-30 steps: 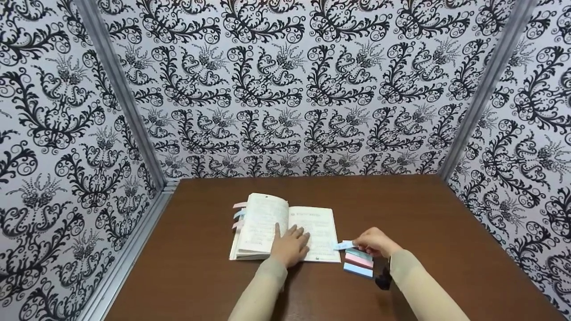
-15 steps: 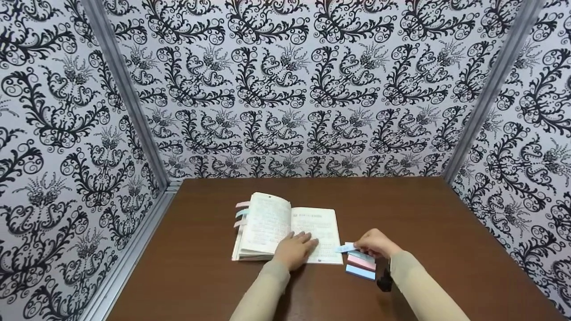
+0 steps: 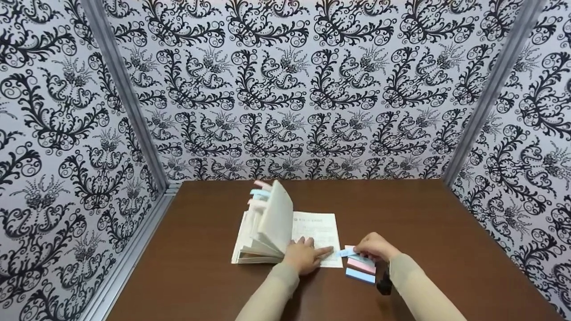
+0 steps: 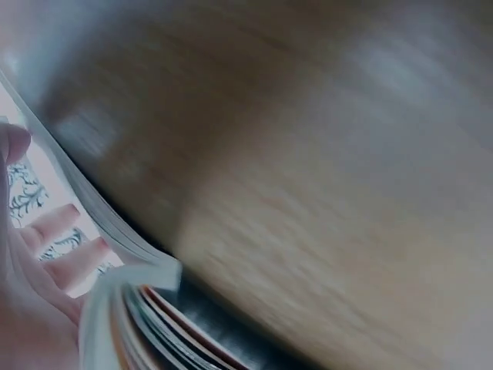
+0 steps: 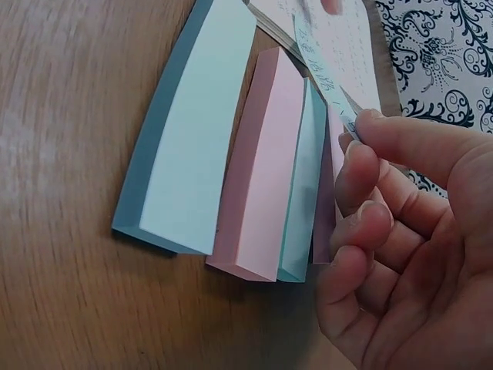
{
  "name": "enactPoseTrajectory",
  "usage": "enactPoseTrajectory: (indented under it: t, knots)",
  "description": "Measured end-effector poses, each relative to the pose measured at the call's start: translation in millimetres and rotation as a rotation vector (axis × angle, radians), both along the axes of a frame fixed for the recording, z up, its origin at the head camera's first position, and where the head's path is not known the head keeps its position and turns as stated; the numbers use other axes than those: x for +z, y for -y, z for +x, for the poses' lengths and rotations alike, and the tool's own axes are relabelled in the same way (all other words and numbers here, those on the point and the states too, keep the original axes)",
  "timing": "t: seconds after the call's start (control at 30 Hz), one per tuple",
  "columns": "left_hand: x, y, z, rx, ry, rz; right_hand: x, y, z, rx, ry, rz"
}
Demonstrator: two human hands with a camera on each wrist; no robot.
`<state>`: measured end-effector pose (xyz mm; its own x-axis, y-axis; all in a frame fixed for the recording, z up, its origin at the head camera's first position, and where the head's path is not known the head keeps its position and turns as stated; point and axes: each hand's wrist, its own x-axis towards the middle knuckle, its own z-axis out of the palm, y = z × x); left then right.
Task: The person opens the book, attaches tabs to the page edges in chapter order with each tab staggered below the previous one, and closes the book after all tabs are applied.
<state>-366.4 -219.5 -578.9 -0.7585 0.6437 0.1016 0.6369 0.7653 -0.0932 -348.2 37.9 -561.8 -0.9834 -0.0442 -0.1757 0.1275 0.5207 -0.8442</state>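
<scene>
An open book [image 3: 314, 220] lies on the table, its left-hand pages lifted in a tilted fan. Pink and blue sticky tabs [image 3: 260, 193] stick out from those pages. My left hand [image 3: 303, 258] rests on the right page, one finger stretched toward the page's outer edge. Between thumb and finger my right hand [image 3: 377, 246] pinches a light blue sticky note strip [image 5: 316, 69] with handwriting on it. The strip's free end reaches the right page's edge; whether it touches the paper I cannot tell. In the left wrist view, page edges [image 4: 154, 324] appear beside the left hand [image 4: 46, 270].
Beside the book, under and near the right hand, lie pads of sticky notes: a blue one [image 5: 192, 139], a pink one [image 5: 258, 177], a teal one [image 5: 303, 200] and a partly hidden one. Patterned walls [image 3: 285, 111] enclose the brown table [image 3: 196, 232].
My left hand has slid right across the page, and a finger now extends toward the strip. The left-hand pages have risen from lying flat. The right hand keeps its pinch nearly in place.
</scene>
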Motion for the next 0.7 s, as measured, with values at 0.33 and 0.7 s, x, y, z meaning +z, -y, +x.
enactPoseTrajectory:
  t: [0.33,0.7]
  knots:
    - [3.4,-8,3.5,0.011,0.122,0.016,-0.3,0,1.2,0.009,-0.028,0.03]
    - [0.7,-15,7.5,0.046,0.136,0.059,2.3,2,6.2,-0.003,-0.007,0.055]
